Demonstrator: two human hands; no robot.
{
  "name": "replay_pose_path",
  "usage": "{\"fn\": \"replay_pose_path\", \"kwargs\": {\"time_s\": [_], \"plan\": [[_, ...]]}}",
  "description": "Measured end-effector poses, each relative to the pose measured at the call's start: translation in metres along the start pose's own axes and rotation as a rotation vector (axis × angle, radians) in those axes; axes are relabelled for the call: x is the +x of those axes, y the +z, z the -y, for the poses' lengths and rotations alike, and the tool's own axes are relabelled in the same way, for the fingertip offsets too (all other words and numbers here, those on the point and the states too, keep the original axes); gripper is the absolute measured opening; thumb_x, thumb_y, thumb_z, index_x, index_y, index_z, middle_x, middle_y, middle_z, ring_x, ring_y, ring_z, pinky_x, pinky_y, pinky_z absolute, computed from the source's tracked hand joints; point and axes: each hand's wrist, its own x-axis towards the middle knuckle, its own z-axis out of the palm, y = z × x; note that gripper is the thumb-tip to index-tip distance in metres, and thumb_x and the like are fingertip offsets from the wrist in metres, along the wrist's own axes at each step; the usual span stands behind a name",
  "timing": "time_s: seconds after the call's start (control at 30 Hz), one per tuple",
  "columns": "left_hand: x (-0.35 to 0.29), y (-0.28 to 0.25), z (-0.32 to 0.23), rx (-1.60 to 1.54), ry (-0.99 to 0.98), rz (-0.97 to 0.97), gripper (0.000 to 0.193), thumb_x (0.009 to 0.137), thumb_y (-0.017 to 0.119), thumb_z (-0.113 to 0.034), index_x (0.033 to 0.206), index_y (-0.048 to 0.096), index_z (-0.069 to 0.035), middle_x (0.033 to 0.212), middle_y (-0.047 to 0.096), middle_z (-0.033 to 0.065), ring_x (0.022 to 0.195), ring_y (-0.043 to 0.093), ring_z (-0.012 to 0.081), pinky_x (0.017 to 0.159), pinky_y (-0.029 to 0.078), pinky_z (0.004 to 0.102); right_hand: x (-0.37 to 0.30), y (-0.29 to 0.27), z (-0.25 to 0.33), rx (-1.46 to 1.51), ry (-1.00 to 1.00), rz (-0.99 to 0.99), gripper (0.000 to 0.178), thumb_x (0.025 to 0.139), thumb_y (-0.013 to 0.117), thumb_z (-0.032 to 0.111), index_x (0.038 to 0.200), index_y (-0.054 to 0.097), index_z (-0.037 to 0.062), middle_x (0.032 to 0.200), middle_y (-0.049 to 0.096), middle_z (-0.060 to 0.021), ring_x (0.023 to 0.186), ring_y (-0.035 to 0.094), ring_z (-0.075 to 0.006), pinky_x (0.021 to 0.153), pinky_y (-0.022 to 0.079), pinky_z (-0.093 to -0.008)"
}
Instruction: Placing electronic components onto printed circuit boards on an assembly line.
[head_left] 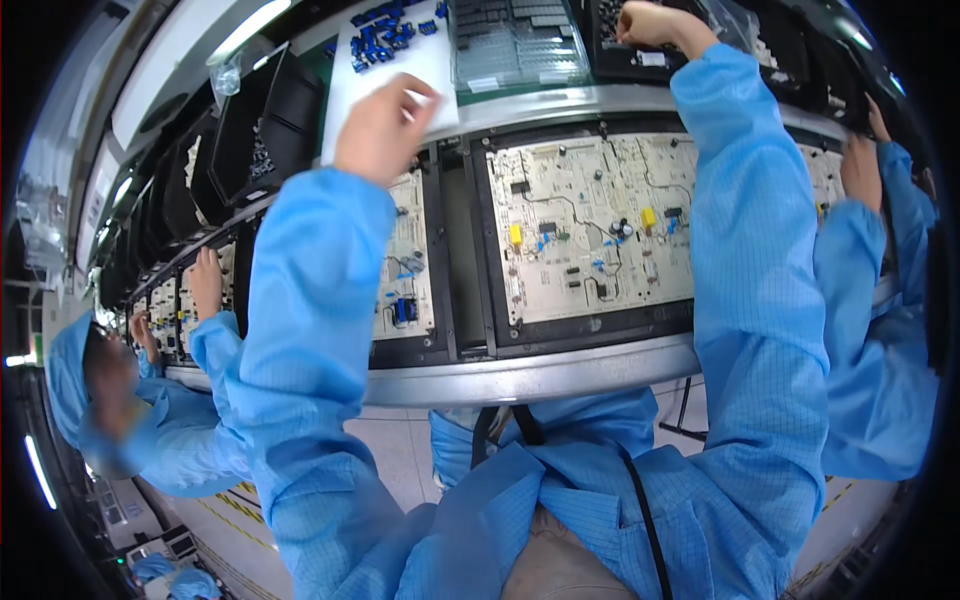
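Observation:
My left hand (pixel 385 130) is raised over the near edge of a white sheet (pixel 345 80), its fingers curled together; what they hold, if anything, is hidden. Blue components (pixel 380 42) lie heaped on that sheet, beyond the hand. At the far right, my right hand (pixel 655 26) reaches over a black bin (pixel 615 68) of small parts, fingertips pinched; I cannot make out anything in them. Between my forearms lies a pale circuit board (pixel 590 270) in a black frame, carrying yellow, black and blue components. My left sleeve partly covers another circuit board (pixel 412 215).
Clear plastic trays (pixel 515 50) stand at the back between my hands. Black bins (pixel 270 125) line the left side. A metal rail (pixel 530 375) runs along the near edge. A co-worker (pixel 180 400) works at left; another person's hand (pixel 862 172) is close on my right.

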Motion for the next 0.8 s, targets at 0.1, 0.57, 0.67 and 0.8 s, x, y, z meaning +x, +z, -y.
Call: {"fn": "replay_pose_path", "kwargs": {"time_s": [0.1,0.57,0.67,0.8], "plan": [[0.067,0.022,0.084,0.135,-0.061,-0.12,0.032,0.083,0.068,-0.025,0.108,0.061,-0.005,0.088,0.065,0.0114,0.078,0.063,0.0224,0.074,0.051,0.0341,0.043,0.015,-0.064,-0.091,-0.084,-0.04,0.01,0.077,0.069,0.007,0.085,0.068,0.0016,0.078,0.068,-0.0115,0.071,0.064,-0.0226,0.064,0.051,-0.0352],[0.136,0.066,0.184,0.073,-0.355,-0.277,0.04,0.073,0.077,-0.031,0.098,0.062,-0.003,0.094,0.064,0.0174,0.097,0.061,0.0327,0.083,0.049,0.0397,0.008,0.01,-0.058,0.182,-0.204,-0.197,0.01,0.083,0.062,0.0,0.093,0.061,-0.0021,0.084,0.064,-0.0069,0.078,0.062,-0.0145,0.069,0.051,-0.0273],[0.134,0.063,0.189,0.18,-0.295,-0.283,0.04,0.076,0.075,-0.035,0.097,0.061,-0.003,0.096,0.063,0.0178,0.092,0.061,0.0329,0.082,0.049,0.0393,-0.024,0.002,-0.032,0.31,-0.301,-0.247,0.009,0.087,0.057,0.001,0.096,0.059,-0.0004,0.079,0.057,-0.0023,0.073,0.055,-0.008,0.066,0.048,-0.0232],[0.129,0.055,0.196,0.21,-0.216,-0.263,0.041,0.079,0.073,-0.035,0.098,0.059,-0.001,0.098,0.062,0.0182,0.094,0.061,0.0332,0.083,0.049,0.0393,-0.081,0.021,0.033,0.328,-0.509,-0.134,0.012,0.081,0.063,-0.002,0.092,0.061,0.0002,0.08,0.06,-0.0029,0.074,0.057,-0.009,0.068,0.048,-0.0229]]}}
